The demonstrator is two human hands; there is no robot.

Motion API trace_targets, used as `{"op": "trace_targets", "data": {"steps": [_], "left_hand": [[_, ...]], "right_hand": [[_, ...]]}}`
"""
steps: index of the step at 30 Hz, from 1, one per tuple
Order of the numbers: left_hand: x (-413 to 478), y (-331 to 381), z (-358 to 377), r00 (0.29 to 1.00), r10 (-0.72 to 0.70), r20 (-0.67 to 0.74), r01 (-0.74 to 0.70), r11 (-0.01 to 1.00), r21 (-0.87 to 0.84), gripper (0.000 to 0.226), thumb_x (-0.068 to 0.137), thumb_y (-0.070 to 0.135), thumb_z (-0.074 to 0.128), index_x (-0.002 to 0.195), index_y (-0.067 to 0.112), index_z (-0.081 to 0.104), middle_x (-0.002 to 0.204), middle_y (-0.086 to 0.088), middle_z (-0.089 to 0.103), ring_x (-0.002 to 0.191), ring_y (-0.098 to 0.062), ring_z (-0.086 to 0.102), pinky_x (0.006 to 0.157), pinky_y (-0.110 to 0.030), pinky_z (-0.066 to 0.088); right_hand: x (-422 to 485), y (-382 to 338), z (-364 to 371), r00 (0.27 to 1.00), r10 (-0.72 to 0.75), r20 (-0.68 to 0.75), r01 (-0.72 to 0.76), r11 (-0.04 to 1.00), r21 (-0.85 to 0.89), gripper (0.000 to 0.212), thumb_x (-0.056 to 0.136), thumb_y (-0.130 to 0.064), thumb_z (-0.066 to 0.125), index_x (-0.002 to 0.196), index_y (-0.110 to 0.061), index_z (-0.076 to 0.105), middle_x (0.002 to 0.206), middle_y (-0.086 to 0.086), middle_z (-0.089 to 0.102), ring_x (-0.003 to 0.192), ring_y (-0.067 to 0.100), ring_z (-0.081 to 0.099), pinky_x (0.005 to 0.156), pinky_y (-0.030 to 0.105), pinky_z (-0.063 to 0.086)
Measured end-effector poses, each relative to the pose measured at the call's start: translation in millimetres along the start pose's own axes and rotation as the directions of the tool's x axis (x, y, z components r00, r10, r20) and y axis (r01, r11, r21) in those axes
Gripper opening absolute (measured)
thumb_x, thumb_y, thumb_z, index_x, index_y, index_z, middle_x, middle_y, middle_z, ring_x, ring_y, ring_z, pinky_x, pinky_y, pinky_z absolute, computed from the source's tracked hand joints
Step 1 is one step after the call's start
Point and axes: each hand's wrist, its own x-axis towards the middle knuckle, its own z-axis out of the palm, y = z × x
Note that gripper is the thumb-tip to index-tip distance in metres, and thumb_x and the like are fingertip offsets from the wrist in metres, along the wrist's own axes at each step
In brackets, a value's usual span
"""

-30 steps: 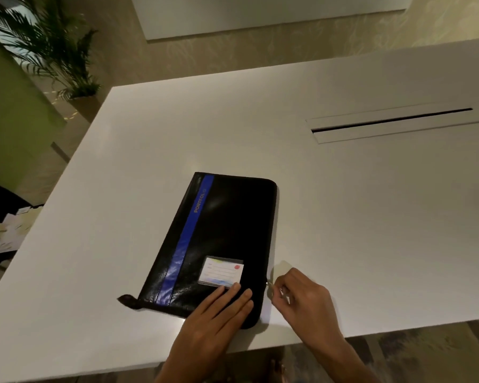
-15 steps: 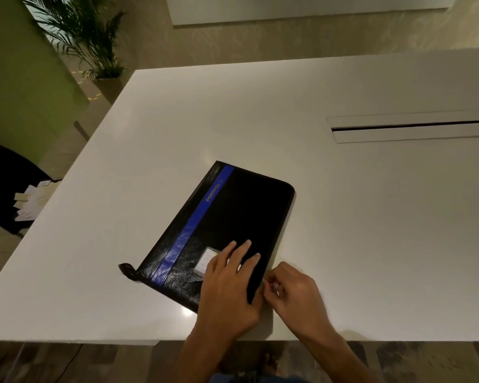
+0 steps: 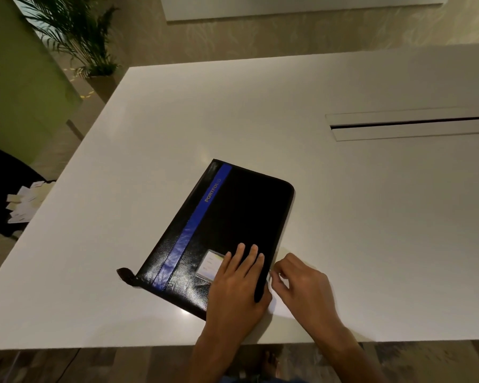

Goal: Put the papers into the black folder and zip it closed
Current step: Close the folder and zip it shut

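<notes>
You're pressing your left hand (image 3: 237,283) flat, fingers together, on the folder (image 3: 233,225), which is lying shut near the table (image 3: 343,217) front edge. Your right hand (image 3: 302,283) is pinching at its right edge, prob. the zip pull (image 3: 270,275). Papers aren't showing, so presumably inside. Zipping is underway; can't tell how much is left.
</notes>
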Motion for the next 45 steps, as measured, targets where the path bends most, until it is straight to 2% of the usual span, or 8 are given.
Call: {"op": "trace_targets", "data": {"steps": [5,11,16,23,26,32,42,45], "left_hand": [[1,6,0,0.999,-0.021,-0.039,0.022,1.0,0.013,0.057,0.098,0.043,0.054,0.142,0.012,0.071,0.155,-0.008,0.063,0.15,-0.031,0.055,0.118,-0.054,0.052],[6,14,-1,0.998,-0.064,-0.024,0.065,0.997,0.037,0.059,0.095,0.044,0.052,0.139,0.012,0.074,0.152,-0.008,0.066,0.147,-0.032,0.058,0.115,-0.054,0.054],[10,13,-3,0.995,-0.094,0.015,0.094,0.995,0.024,0.056,0.088,0.043,0.069,0.137,0.016,0.076,0.151,-0.005,0.068,0.146,-0.028,0.059,0.115,-0.05,0.055],[22,10,-8,0.995,-0.103,-0.001,0.103,0.995,0.018,0.044,0.085,0.045,0.069,0.118,0.021,0.084,0.134,-0.001,0.078,0.129,-0.026,0.073,0.099,-0.043,0.064],[27,9,-8,0.997,-0.082,0.008,0.081,0.996,0.033,0.043,0.089,0.045,0.061,0.114,0.02,0.085,0.129,-0.002,0.08,0.124,-0.027,0.075,0.094,-0.044,0.067],[28,3,-7,1.0,-0.01,-0.023,0.011,1.0,0.026,0.039,0.079,0.04,0.072,0.107,0.018,0.087,0.122,-0.003,0.083,0.118,-0.03,0.078,0.087,-0.045,0.068],[18,-6,-10,0.972,0.188,-0.14,-0.201,0.977,-0.079,0.037,0.071,0.046,0.072,0.092,0.021,0.09,0.113,0.001,0.085,0.109,-0.027,0.081,0.079,-0.041,0.07],[26,-11,-12,0.969,0.225,-0.105,-0.233,0.97,-0.068,0.036,0.078,0.058,0.075,0.08,0.023,0.086,0.106,0.005,0.086,0.102,-0.024,0.083,0.066,-0.032,0.066]], "right_hand": [[13,4,-4,0.999,-0.02,-0.029,0.017,0.997,-0.072,0.013,0.087,-0.016,0.092,0.085,-0.014,0.079,0.077,0.0,0.074,0.054,0.017,0.068,0.051,0.026,0.057],[35,18,-6,0.999,-0.04,-0.012,0.038,0.99,-0.134,0.013,0.093,-0.024,0.086,0.09,-0.014,0.078,0.08,-0.001,0.072,0.057,0.016,0.068,0.052,0.026,0.058],[45,30,-8,0.991,-0.135,0.008,0.134,0.972,-0.193,0.017,0.095,-0.027,0.085,0.09,-0.012,0.079,0.077,0.002,0.072,0.056,0.02,0.069,0.05,0.032,0.062],[27,25,-1,0.998,-0.07,-0.004,0.07,0.996,-0.051,0.013,0.089,-0.015,0.089,0.086,-0.012,0.077,0.074,0.001,0.07,0.051,0.014,0.063,0.049,0.027,0.06],[20,24,-4,0.997,-0.067,0.034,0.068,0.996,-0.056,0.016,0.087,-0.015,0.091,0.085,-0.015,0.075,0.075,-0.001,0.068,0.051,0.013,0.061,0.048,0.027,0.059],[42,22,-14,1.0,0.015,-0.019,-0.018,0.991,-0.131,0.02,0.08,-0.016,0.097,0.081,-0.011,0.077,0.072,0.002,0.071,0.048,0.017,0.065,0.046,0.03,0.061],[59,54,-27,0.979,0.186,-0.084,-0.201,0.95,-0.238,0.018,0.096,-0.018,0.082,0.084,-0.014,0.069,0.078,-0.001,0.063,0.05,0.024,0.061,0.044,0.04,0.054],[64,61,-29,0.981,0.189,-0.03,-0.191,0.951,-0.241,0.016,0.101,-0.023,0.076,0.087,-0.017,0.068,0.083,-0.004,0.061,0.055,0.021,0.061,0.049,0.04,0.055]]}}
